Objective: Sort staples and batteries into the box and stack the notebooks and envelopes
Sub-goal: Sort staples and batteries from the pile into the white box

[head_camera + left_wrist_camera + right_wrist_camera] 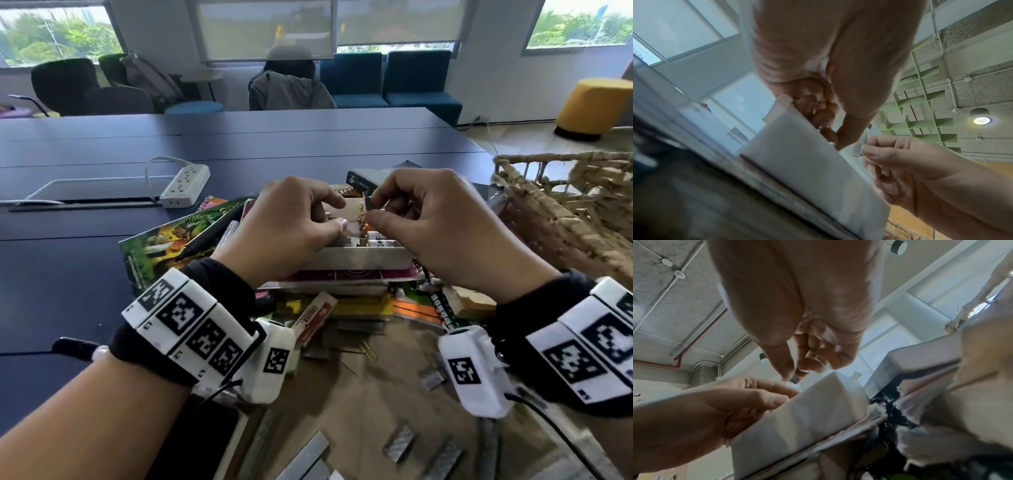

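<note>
Far left on the dark desk (85,267) lay a white power strip (185,186), and nearer the middle a green picture notebook (164,240) with a black pen (212,236) across it. The left hand (291,226) came next, over the white box (359,257), fingers curled, thumb and forefinger pinching the box's far-left wall; the left wrist view showed those fingertips (824,123) hooked over the rim (789,116). The box sat on top of a stack of notebooks (342,277), a red cover right beneath it. Inside it, between the two hands, stood a gold chain of clips (362,219) against a divider, and white batteries (383,241) lay in the compartment on the right.

In front of the stack, on the brown envelope (376,394), lay an eraser (315,318), a gold paper clip (368,351) and loose grey staple strips (400,442), all outside the box.

The right hand (445,222) hovered over the box's right half, thumb and forefinger closed on a small grey strip (369,202) of staples held upright above the box; in the left wrist view the strip (859,146) stood between those fingertips. Behind the hands lay a dark book (363,178). A spiral notebook (442,308) stuck out under the right wrist, and far right stood the woven basket (565,205).
</note>
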Action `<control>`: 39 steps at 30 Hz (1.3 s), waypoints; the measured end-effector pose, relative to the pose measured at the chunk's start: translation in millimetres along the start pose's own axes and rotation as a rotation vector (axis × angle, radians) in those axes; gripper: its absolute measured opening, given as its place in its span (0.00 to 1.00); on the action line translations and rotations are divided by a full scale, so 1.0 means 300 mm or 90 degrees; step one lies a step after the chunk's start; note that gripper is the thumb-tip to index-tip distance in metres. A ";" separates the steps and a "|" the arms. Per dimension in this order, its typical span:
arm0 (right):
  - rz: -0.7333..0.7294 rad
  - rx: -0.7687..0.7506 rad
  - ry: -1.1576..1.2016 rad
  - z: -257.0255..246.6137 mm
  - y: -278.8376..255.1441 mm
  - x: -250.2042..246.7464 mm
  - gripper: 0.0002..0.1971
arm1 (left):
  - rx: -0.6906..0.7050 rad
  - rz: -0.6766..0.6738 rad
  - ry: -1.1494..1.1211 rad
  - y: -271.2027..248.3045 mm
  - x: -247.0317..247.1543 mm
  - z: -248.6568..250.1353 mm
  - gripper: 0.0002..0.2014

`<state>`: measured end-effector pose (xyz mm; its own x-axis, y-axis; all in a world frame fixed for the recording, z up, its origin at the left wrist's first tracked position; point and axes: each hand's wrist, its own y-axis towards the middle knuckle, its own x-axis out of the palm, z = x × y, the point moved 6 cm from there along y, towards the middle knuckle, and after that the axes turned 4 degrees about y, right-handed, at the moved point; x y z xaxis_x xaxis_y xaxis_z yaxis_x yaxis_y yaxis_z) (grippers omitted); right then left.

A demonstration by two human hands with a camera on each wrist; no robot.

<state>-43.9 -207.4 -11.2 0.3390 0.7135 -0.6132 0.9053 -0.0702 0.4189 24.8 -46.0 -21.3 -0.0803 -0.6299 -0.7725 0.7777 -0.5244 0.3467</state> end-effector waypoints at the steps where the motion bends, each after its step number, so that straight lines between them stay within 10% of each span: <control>1: -0.006 -0.002 -0.010 0.000 0.001 0.005 0.03 | -0.005 0.004 0.004 0.000 -0.001 -0.001 0.11; 13: -0.114 -0.062 -0.109 -0.087 -0.035 0.036 0.06 | 0.015 -0.034 -0.031 -0.016 -0.066 0.029 0.03; 23: -0.444 -0.079 -0.319 -0.110 -0.123 0.163 0.10 | 0.060 -0.361 0.078 -0.111 -0.060 0.044 0.03; 39: -0.508 -0.094 -0.488 -0.097 -0.162 0.223 0.07 | 0.039 -0.424 0.194 -0.170 -0.018 0.013 0.05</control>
<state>-72.6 -135.9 -52.9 -0.2112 -0.1048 -0.9718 0.9122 0.3361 -0.2345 -16.8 -18.0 -32.8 -0.3390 0.0164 -0.9407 0.5874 -0.7773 -0.2252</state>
